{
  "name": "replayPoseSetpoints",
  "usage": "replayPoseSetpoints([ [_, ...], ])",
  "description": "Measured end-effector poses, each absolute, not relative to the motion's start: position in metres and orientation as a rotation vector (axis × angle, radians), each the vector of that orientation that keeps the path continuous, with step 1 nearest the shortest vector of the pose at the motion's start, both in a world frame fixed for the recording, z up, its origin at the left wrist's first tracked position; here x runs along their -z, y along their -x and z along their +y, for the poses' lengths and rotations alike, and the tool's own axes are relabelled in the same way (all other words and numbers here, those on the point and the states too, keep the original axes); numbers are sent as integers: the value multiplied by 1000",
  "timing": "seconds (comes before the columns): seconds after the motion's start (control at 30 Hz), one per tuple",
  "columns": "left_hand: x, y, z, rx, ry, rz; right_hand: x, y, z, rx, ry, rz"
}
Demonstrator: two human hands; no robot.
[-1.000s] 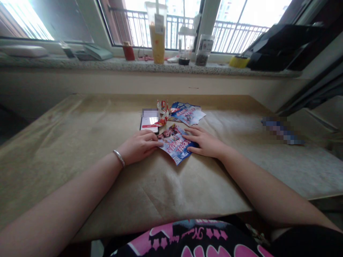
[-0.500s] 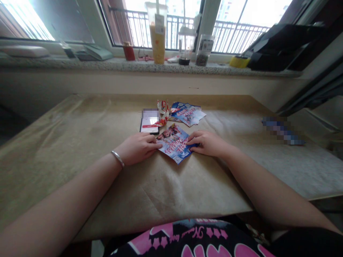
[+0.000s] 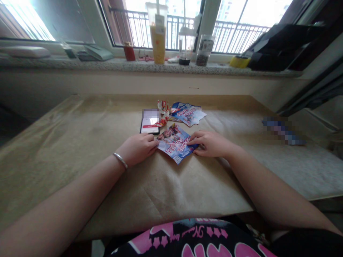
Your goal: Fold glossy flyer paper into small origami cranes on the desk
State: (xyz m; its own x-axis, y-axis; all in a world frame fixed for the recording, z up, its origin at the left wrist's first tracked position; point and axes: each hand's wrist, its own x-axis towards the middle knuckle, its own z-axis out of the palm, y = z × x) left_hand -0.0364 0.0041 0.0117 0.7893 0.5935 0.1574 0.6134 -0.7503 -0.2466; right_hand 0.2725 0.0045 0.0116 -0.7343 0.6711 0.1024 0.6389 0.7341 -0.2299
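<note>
- Tan tabletop below cluttered windowsill
- Printed blue leaflet near tabletop middle, beside phone
- Left hand at leaflet's left corner; can't tell if gripping
- Right hand pinching right corner
- Red wrappers, leaflet pile just beyond

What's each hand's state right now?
Left hand: curled at left corner of printed flyer; grip unclear.
Right hand: over the flyer's right corner; grip unclear.
</note>
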Motion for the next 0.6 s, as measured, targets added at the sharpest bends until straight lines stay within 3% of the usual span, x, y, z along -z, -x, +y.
replayPoseSetpoints([
  [0.33,-9,40,10,168,2704,-1041,-13,-268,1,-209,1098,-2703],
  [0.6,1,43,18,417,2848,-1309,-10,-265,4,-134,1353,-2610],
])
